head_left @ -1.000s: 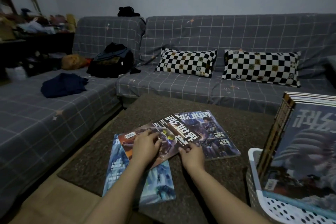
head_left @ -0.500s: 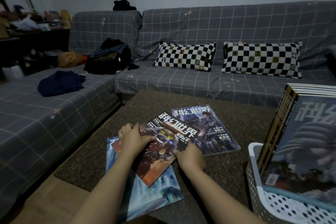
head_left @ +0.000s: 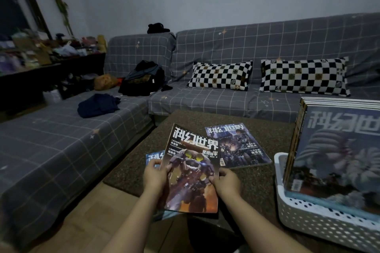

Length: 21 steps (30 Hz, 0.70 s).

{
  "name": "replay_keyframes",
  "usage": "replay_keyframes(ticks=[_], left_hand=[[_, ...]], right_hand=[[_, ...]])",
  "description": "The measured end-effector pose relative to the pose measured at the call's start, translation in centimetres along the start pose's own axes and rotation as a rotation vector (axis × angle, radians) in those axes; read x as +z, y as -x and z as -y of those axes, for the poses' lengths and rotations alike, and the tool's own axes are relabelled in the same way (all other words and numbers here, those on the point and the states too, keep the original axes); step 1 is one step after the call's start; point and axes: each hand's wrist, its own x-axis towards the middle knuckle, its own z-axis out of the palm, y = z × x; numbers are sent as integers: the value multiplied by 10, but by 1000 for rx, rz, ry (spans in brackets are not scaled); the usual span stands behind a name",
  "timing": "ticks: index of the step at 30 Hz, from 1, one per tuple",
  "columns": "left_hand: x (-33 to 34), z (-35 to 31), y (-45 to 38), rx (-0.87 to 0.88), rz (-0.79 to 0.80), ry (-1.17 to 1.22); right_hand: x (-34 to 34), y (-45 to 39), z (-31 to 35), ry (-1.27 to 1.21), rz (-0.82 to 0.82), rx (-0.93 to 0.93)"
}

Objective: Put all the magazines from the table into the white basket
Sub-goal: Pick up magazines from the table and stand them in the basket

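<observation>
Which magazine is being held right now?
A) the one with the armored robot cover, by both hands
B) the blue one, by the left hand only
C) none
A: the left hand and right hand grip the sides of the robot-cover magazine, raised off the table.

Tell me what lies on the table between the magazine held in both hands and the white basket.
In the head view, one dark-covered magazine lies flat on the table between the held magazine and the white basket; nearer the basket the tabletop is bare.
</observation>
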Motion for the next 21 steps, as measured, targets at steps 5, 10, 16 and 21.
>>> replay_keyframes(ticks=[5,10,16,21], left_hand=[[-26,-32,45,75,28,246],[-32,-72,91,173,119,393],[5,-111,144,250,247,526],[59,-129,176,276,365,565]], right_hand=[[-34,35,23,-234,-24,-194],[-86,65,45,-350,-48,-387],[-163,88,42,-396,-158,-491],[-225,91,26,-448,-248,-467]])
